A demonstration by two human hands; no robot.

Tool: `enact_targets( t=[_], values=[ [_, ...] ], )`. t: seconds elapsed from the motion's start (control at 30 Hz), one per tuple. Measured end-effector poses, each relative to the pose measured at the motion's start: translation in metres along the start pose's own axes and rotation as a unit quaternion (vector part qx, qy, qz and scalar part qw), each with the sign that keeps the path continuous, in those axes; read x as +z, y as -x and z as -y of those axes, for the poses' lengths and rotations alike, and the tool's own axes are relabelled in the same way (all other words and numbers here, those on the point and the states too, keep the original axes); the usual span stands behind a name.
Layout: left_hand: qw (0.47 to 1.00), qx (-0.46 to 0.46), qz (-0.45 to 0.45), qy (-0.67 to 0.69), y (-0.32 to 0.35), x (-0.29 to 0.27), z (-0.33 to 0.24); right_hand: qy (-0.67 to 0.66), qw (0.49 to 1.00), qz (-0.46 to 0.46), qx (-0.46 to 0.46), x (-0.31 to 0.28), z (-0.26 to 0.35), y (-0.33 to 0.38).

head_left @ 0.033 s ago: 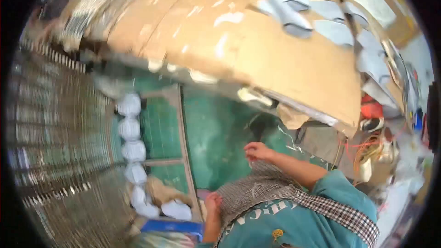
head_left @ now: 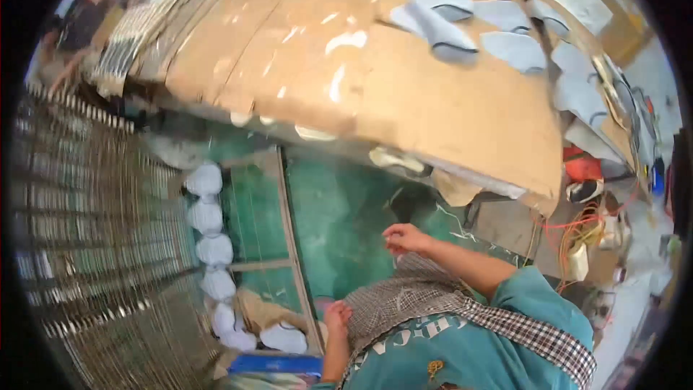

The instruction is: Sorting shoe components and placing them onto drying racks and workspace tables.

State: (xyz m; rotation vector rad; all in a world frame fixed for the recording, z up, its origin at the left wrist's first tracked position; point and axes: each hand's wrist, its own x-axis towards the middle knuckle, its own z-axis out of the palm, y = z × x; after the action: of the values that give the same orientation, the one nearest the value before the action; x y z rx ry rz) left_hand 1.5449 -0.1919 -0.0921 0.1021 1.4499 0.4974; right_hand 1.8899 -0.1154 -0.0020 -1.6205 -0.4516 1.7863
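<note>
My right hand hangs before the checked apron, its fingers loosely bent and apart, holding nothing that shows. Lower and to the left is my left hand, beside the apron's edge; its fingers are slightly curled, and I see nothing in them. Neither hand touches the cardboard-covered table ahead. Pale, curved flat pieces with dark edging lie on its far right part, some overlapping. To the left, a column of white rounded pieces runs along a rack's side.
A tall rack of thin metal bars fills the left side. A brown frame stands over the green floor. Near my left arm is a blue box edge. Orange cords tangle at the right, below a red item.
The view has turned slightly: the table pieces sit a little further left and the white column lower. Both hands keep nearly the same pose, and the picture is sharper.
</note>
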Motion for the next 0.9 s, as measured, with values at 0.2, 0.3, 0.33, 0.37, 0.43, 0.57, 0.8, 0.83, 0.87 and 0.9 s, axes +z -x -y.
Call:
enact_targets(
  t=[0.2, 0.3, 0.33, 0.37, 0.43, 0.57, 0.8, 0.83, 0.87, 0.9],
  values=[
    [0.97, 0.092, 0.205, -0.094, 0.064, 0.214, -0.146, -0.088, 0.977, -0.077, -0.176, -0.079, 0.131, 0.1],
    [0.942, 0.112, 0.299, -0.099, 0.08, 0.299, -0.2, -0.179, 0.943, -0.165, -0.227, -0.12, 0.164, 0.12],
    [0.937, 0.111, 0.308, -0.118, 0.085, 0.329, -0.214, -0.194, 0.93, -0.195, -0.245, -0.134, 0.18, 0.128],
    [0.929, 0.106, 0.331, -0.126, 0.099, 0.367, -0.221, -0.211, 0.915, -0.228, -0.258, -0.157, 0.191, 0.135],
    [0.911, 0.093, 0.379, -0.136, 0.111, 0.435, -0.225, -0.238, 0.885, -0.281, -0.284, -0.21, 0.212, 0.135],
    [0.887, 0.02, 0.42, -0.19, 0.107, 0.558, -0.215, -0.273, 0.857, -0.3, -0.317, -0.316, 0.276, 0.096],
    [0.97, -0.055, 0.227, -0.067, 0.071, 0.754, -0.194, -0.303, 0.86, -0.322, -0.255, -0.465, 0.386, -0.048],
    [0.973, -0.059, 0.216, -0.063, 0.069, 0.77, -0.193, -0.315, 0.86, -0.334, -0.22, -0.48, 0.397, -0.066],
    [0.982, 0.009, 0.188, -0.015, 0.068, 0.784, -0.191, -0.316, 0.864, -0.332, -0.21, -0.492, 0.405, -0.082],
    [0.984, 0.078, 0.158, 0.03, 0.068, 0.795, -0.19, -0.303, 0.874, -0.335, -0.176, -0.501, 0.412, -0.096]
  ],
)
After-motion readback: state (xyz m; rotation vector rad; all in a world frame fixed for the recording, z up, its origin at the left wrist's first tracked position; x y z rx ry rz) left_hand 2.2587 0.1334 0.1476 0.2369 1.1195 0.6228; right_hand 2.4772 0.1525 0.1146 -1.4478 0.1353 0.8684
